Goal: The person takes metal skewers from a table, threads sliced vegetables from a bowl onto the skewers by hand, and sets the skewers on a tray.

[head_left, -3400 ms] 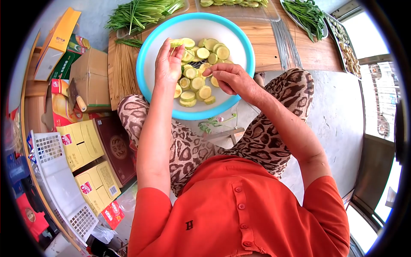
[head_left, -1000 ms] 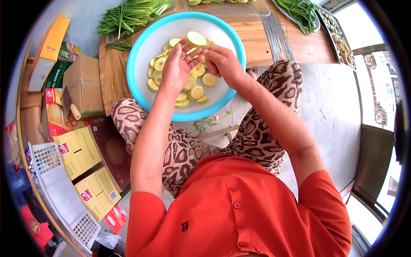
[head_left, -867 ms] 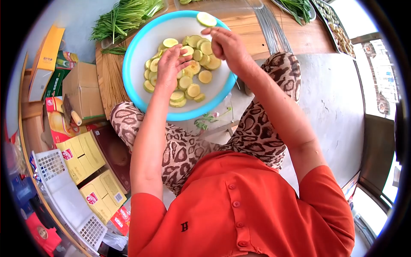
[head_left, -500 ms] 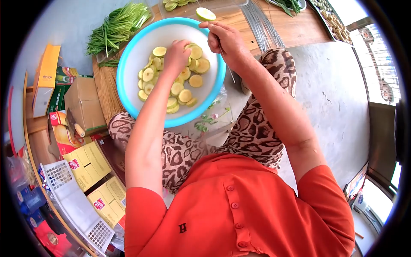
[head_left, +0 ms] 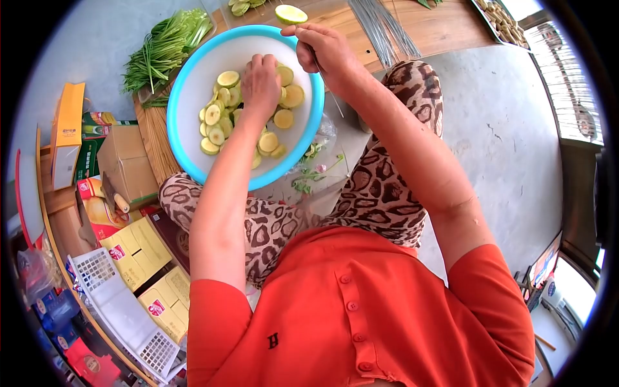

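My left hand (head_left: 260,84) is down in a white bowl with a blue rim (head_left: 174,109), fingers curled over the pale green zucchini slices (head_left: 213,115). Its fingertips are hidden, so I cannot tell what they pinch. Above the bowl's right rim, my right hand (head_left: 322,53) is closed around a thin metal skewer (head_left: 335,100), which slants down toward my knee. Just past its thumb and forefinger, in line with the skewer, is one larger zucchini slice (head_left: 291,13). More slices lie loosely about the bowl's bottom.
A bundle of metal skewers (head_left: 385,29) lies on the wooden table (head_left: 445,29). Leafy greens (head_left: 161,51) sit left of the bowl. Cardboard boxes (head_left: 132,158) and a white plastic basket (head_left: 119,303) stand at my left. Plant scraps (head_left: 309,180) lie on the floor between my legs.
The whole view has shifted slightly left. My left hand has turned a little, its fingers now pointing more away from me. My right hand keeps its hold on the skewer.
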`<action>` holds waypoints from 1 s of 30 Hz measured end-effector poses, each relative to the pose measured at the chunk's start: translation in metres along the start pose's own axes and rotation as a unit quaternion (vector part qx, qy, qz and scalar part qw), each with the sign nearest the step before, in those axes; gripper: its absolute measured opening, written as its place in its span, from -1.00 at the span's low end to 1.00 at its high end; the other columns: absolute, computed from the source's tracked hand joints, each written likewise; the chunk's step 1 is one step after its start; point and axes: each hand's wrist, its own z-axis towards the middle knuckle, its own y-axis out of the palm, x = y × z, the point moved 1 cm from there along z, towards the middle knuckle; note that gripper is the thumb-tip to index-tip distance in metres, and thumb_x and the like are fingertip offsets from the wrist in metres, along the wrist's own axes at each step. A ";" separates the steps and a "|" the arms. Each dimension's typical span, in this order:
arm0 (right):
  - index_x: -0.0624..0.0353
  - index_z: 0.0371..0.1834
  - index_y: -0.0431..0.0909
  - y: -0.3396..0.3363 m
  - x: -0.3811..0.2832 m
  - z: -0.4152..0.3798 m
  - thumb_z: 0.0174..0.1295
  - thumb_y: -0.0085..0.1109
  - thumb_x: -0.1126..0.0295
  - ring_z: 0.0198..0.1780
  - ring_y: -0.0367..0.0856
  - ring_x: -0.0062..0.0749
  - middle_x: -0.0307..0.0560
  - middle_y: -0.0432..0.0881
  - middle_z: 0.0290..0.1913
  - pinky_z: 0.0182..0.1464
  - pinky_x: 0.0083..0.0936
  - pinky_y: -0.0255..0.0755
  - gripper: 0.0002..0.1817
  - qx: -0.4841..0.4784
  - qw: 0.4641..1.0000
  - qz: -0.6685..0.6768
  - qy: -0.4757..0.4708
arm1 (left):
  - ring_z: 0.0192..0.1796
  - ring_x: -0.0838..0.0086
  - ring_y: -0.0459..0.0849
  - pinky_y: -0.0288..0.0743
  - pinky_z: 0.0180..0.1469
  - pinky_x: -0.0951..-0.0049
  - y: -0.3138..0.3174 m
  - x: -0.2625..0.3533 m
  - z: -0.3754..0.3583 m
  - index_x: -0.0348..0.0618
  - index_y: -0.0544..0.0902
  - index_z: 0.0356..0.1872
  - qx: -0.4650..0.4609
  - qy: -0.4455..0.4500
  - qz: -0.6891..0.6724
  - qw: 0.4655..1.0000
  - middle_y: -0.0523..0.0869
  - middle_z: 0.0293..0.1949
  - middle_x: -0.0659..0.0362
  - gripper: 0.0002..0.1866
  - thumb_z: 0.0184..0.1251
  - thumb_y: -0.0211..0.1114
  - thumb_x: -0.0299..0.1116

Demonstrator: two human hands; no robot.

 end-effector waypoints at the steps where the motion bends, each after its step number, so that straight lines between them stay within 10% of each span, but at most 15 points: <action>1: 0.33 -0.14 0.52 0.000 0.000 0.000 0.32 -0.07 0.42 -0.68 0.23 -0.58 -0.24 0.36 -0.69 -0.62 -0.59 0.11 -0.77 0.002 1.000 0.001 0.004 | -0.05 0.15 0.55 0.45 -0.03 0.16 -0.005 0.005 -0.005 -0.13 0.57 -0.25 -0.015 0.052 -0.014 0.998 0.53 -0.16 0.05 -0.75 -0.01 0.36 -0.45; 5: 0.34 -0.14 0.52 0.003 0.002 0.000 0.33 -0.08 0.41 -0.67 0.24 -0.58 -0.23 0.36 -0.69 -0.62 -0.59 0.12 -0.77 -0.003 1.000 -0.009 0.010 | -0.01 0.20 0.54 0.42 -0.01 0.19 -0.002 0.011 -0.028 -0.10 0.57 -0.18 -0.114 0.193 0.017 0.974 0.54 -0.15 0.11 -0.60 -0.12 0.47 -0.35; 17: 0.32 0.00 0.45 0.014 0.005 -0.010 0.39 -0.14 0.38 -0.63 0.13 -0.65 -0.33 0.24 -0.67 -0.59 -0.65 -0.01 -0.72 -0.021 0.997 -0.055 0.056 | -0.06 0.24 0.61 0.46 0.00 0.27 -0.016 -0.007 -0.026 -0.08 0.53 0.00 -0.130 0.036 -0.193 0.972 0.63 -0.09 0.11 -0.46 -0.10 0.48 -0.29; 19: 0.30 0.00 0.46 0.016 0.008 -0.012 0.39 -0.14 0.36 -0.64 0.12 -0.67 -0.35 0.23 -0.67 -0.59 -0.66 -0.02 -0.72 -0.031 0.996 -0.058 0.060 | -0.10 0.40 0.63 0.47 -0.02 0.41 -0.034 -0.021 -0.031 -0.09 0.52 0.04 -0.132 -0.201 -0.533 0.811 0.63 -0.09 0.18 -0.49 0.04 0.46 -0.23; 21: 0.29 -0.01 0.47 0.022 0.012 -0.017 0.40 -0.14 0.35 -0.64 0.12 -0.68 -0.36 0.23 -0.67 -0.60 -0.67 -0.03 -0.72 -0.045 0.994 -0.063 0.078 | -0.12 0.51 0.60 0.44 -0.08 0.51 -0.058 -0.040 -0.037 -0.06 0.53 0.04 -0.104 -0.214 -0.575 0.782 0.63 -0.09 0.22 -0.55 0.18 0.39 -0.13; 23: 0.29 -0.03 0.48 0.030 0.016 -0.023 0.40 -0.15 0.34 -0.66 0.11 -0.70 -0.37 0.22 -0.69 -0.61 -0.68 -0.03 -0.72 -0.058 0.992 -0.077 0.080 | -0.21 0.52 0.56 0.39 -0.21 0.57 -0.077 -0.063 -0.044 -0.08 0.47 0.15 -0.072 -0.247 -0.736 0.626 0.62 -0.09 0.23 -0.50 0.30 0.26 -0.04; 30: 0.23 -0.04 0.53 0.062 0.026 -0.047 0.44 -0.18 0.32 -0.70 0.09 -0.73 -0.41 0.21 -0.73 -0.63 -0.70 -0.03 -0.71 -0.175 0.965 -0.163 0.108 | -0.01 0.26 0.56 0.48 0.12 0.29 -0.105 -0.100 -0.061 -0.24 0.48 0.05 0.050 -0.227 -0.847 0.478 0.56 0.02 0.02 -0.45 0.30 0.22 0.05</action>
